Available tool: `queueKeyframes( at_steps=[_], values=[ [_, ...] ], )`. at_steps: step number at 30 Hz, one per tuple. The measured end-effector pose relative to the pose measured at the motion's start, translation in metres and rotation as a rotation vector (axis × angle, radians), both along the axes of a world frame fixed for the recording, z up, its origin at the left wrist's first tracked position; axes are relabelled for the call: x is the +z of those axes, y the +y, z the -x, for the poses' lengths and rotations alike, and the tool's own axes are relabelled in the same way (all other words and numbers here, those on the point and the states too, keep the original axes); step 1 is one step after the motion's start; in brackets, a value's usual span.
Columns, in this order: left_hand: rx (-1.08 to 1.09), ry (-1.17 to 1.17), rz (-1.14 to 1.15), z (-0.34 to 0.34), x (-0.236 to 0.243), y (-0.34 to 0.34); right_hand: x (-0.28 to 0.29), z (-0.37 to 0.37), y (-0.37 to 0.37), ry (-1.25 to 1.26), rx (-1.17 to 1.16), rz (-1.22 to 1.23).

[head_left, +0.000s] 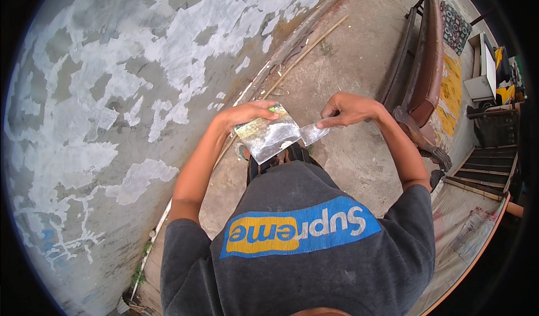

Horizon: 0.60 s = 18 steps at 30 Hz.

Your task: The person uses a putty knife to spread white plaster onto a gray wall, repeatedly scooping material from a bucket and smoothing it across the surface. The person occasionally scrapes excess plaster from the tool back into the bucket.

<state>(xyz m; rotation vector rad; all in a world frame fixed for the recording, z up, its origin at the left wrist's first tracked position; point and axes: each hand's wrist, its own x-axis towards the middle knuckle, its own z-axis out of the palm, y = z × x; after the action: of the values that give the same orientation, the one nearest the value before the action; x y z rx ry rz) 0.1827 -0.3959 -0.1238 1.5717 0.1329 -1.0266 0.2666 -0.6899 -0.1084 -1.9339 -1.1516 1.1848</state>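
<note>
My left hand [250, 114] grips a flat rectangular board [272, 135] by its far left edge, thumb on top. The board has a faded greenish and yellowish surface, with a white paste smeared over much of it. In my right hand [351, 109], pinched between thumb and fingers, is a small thin flat scraper [314, 133], greyish white. Its left end meets or overlaps the board's right edge; I cannot tell whether they touch. Both are held in front of my body, above my feet. Left of me rises a grey wall [135, 85] covered with irregular white patches.
A long thin pole [306, 53] lies on the concrete floor [359, 46] along the wall's foot. To the right stands a brown wooden bench [422, 63]. Beyond it are a patterned cushion [456, 26], a yellow mat [449, 94], a white box [480, 69] and a slatted frame [488, 167].
</note>
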Motion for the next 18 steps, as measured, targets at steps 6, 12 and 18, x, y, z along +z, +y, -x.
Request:
queueKeyframes(
  at_steps=[6, 12, 18],
  values=[
    [0.043, 0.087, 0.054, -0.003, -0.012, -0.004, -0.011, 0.005, 0.010, 0.026, 0.035, 0.001],
    [0.047, 0.190, 0.135, -0.007, -0.025, -0.006, -0.012, 0.015, 0.031, 0.073, 0.062, 0.020],
    [0.106, -0.081, -0.290, -0.003, -0.052, 0.005, 0.020, 0.020, 0.031, 0.279, -0.096, -0.356]
  ],
)
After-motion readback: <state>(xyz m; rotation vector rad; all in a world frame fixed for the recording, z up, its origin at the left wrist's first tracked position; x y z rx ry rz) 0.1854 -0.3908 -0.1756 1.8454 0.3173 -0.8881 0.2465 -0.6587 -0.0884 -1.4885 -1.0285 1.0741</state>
